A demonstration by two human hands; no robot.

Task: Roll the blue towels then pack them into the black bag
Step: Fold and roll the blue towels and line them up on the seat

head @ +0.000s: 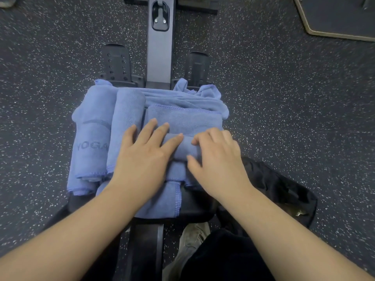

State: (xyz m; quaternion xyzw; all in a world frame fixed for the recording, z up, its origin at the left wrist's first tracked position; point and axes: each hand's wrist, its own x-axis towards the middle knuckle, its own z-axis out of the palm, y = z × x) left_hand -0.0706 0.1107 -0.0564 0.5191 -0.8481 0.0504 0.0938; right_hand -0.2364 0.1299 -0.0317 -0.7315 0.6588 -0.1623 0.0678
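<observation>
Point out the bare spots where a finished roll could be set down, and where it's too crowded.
Bare speckled floor lies left of the two rolled towels, and more to the right of the towel pile, above the black bag. The seat top is crowded: rolls at left, loose towels behind, and the left hand and right hand on the towel being rolled.

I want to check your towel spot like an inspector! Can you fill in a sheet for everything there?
Surface: black padded seat on a grey metal rail.
Job's things: two rolled blue microfibre towels, a third half rolled, one crumpled behind; black fabric bag on the floor.
Clutter: nothing seen.
Grippers: left hand flat, right hand fingers curled on the roll.
Cables: nothing seen.
Surroundings: speckled dark rubber floor, black footrests.
</observation>
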